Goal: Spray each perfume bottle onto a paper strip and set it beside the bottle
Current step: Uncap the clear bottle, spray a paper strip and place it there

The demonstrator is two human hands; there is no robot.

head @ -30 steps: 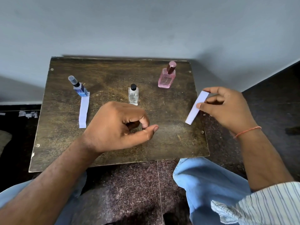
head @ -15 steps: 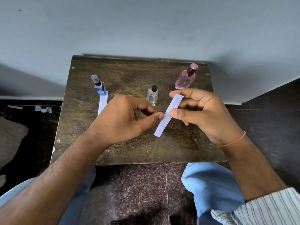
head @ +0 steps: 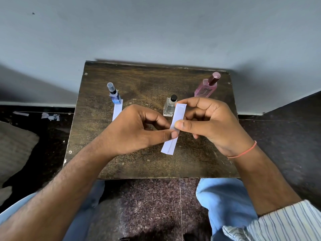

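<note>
Head view: left hand [head: 137,129] and right hand [head: 210,126] both pinch one white paper strip [head: 173,131] above the dark wooden table [head: 139,164]; small clear glass bottle [head: 169,106] stands just beyond.

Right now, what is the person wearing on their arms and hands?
Both hands are bare, with no gloves or rings in view. The right hand has a thin orange-red thread bracelet at the wrist and a white sleeve with thin dark stripes pushed up towards the elbow. The left hand and forearm show no sleeve or band.
</note>
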